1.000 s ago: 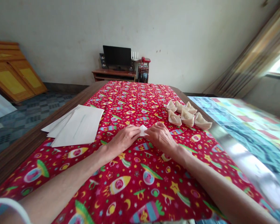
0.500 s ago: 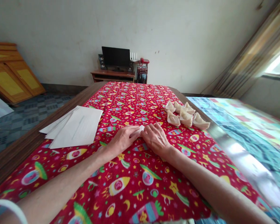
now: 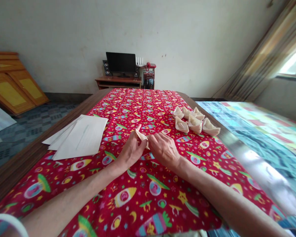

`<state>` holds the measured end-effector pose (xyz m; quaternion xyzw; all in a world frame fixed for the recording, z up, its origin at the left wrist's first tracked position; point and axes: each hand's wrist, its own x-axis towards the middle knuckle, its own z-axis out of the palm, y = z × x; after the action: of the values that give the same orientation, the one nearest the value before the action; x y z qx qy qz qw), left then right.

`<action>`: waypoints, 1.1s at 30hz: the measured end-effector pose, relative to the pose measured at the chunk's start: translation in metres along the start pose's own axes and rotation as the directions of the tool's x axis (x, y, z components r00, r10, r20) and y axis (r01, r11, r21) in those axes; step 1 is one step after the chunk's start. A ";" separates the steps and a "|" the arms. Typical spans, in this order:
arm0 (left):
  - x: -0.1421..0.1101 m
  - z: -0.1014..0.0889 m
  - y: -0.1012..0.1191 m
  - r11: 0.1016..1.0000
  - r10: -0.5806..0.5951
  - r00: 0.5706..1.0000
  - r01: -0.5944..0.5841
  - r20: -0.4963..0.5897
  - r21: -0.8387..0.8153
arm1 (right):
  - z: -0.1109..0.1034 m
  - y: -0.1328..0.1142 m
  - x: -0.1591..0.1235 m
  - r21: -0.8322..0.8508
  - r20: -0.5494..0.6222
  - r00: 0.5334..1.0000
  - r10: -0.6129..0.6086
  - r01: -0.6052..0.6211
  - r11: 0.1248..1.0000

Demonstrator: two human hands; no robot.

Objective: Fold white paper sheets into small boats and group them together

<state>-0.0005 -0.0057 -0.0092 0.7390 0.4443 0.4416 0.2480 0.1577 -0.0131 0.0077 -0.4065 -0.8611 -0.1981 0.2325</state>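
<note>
Pinching small folded paper (image 3: 141,135) between thumb and fingers of left hand (image 3: 132,149), right of white sheet stack (image 3: 80,136). Meeting its end farther from stack with curled fingers of right hand (image 3: 163,148); cannot tell whether pinching. Advisable: steady paper in left hand, work creases lightly and evenly, avoid tearing corners.

A red rocket-print fabric tablecloth (image 3: 143,177), a black flat-screen monitor (image 3: 120,63) beyond it and a yellow-panelled wooden cabinet (image 3: 16,82) left of the cloth show a home.
</note>
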 end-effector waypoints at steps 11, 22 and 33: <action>0.012 -0.012 0.006 0.934 0.218 0.970 -0.177 -0.103 0.312 | -0.001 0.001 0.003 0.229 0.050 0.947 0.317 -0.320 0.919; 0.012 -0.014 -0.010 0.947 0.146 0.989 -0.139 -0.004 0.291 | 0.016 0.005 0.001 0.571 0.097 0.888 0.450 -0.420 0.705; 0.011 -0.014 -0.029 0.948 0.148 0.985 -0.168 0.094 0.271 | 0.015 0.011 -0.009 0.333 0.183 0.924 0.334 -0.378 0.864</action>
<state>-0.0236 0.0173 -0.0198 0.8152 0.4320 0.3662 0.1215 0.1678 -0.0042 -0.0084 -0.5199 -0.8048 0.0351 0.2843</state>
